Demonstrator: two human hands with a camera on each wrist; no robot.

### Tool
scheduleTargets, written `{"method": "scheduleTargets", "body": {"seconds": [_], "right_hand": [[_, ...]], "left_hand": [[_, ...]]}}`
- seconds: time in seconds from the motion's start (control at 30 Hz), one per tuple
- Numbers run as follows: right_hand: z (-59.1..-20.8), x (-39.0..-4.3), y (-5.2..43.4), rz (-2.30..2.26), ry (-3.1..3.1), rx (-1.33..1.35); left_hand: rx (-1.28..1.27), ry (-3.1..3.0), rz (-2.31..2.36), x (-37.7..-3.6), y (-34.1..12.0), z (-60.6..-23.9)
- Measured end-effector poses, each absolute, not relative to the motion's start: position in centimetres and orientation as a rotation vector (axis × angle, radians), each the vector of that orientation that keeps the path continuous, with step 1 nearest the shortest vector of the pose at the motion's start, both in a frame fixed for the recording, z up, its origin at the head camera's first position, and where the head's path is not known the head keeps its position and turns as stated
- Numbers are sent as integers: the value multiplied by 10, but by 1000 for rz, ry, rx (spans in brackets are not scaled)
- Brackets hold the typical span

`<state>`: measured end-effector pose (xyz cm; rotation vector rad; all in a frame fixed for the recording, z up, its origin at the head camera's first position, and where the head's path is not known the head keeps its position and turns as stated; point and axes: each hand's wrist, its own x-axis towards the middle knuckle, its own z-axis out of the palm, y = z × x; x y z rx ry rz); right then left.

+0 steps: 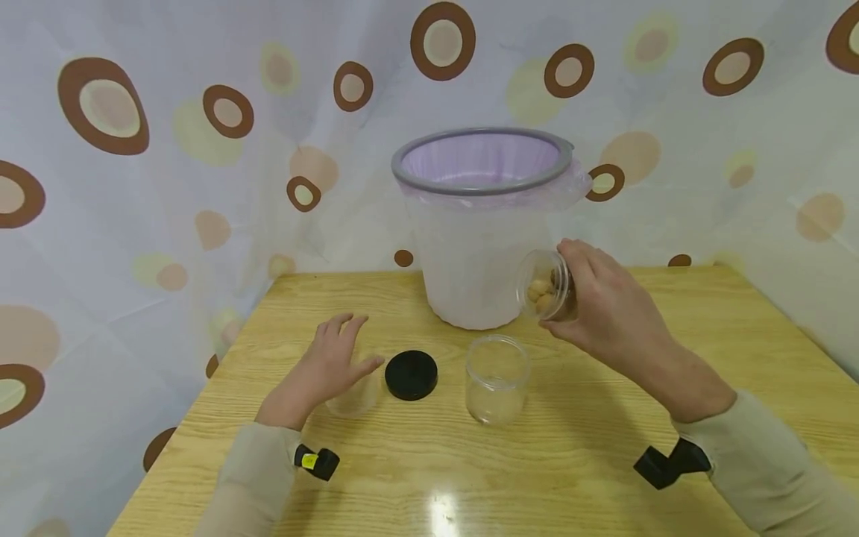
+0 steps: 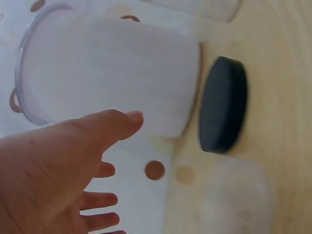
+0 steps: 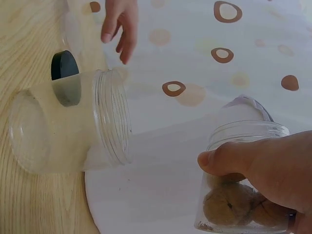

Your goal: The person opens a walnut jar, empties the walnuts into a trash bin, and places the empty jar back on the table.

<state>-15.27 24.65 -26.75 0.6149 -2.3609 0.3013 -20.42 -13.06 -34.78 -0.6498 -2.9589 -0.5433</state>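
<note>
My right hand [image 1: 614, 309] grips a clear jar [image 3: 246, 130] above the table and tips it, mouth towards the left in the head view. Several brown walnuts [image 3: 229, 204] lie inside that jar. Below and to its left, a second clear jar [image 1: 496, 395] stands upright on the table, and I see nothing in it. My left hand [image 1: 325, 365] holds nothing, its fingers spread and thumb out. Beneath it is another clear container [image 1: 354, 401], partly hidden by the hand. A round black lid [image 1: 411, 375] lies between that container and the second jar.
A whitish bin [image 1: 463, 261] with a grey rim [image 1: 483, 186] and a purple bag liner [image 1: 463, 160] stands at the back of the wooden table [image 1: 416, 462]. Behind it hangs a spotted curtain [image 1: 376, 149].
</note>
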Motion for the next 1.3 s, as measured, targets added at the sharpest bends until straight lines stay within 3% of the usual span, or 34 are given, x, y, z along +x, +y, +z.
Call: {"method": "scheduleTargets", "body": {"seconds": [0.5, 1.3], "right_hand": [[-254, -163, 242, 209, -2371, 639], [-205, -169, 235, 131, -2320, 655]], "left_hand": [[-772, -2688, -605, -221, -88, -282], [-844, -2426, -680, -243, -47, -212]]}}
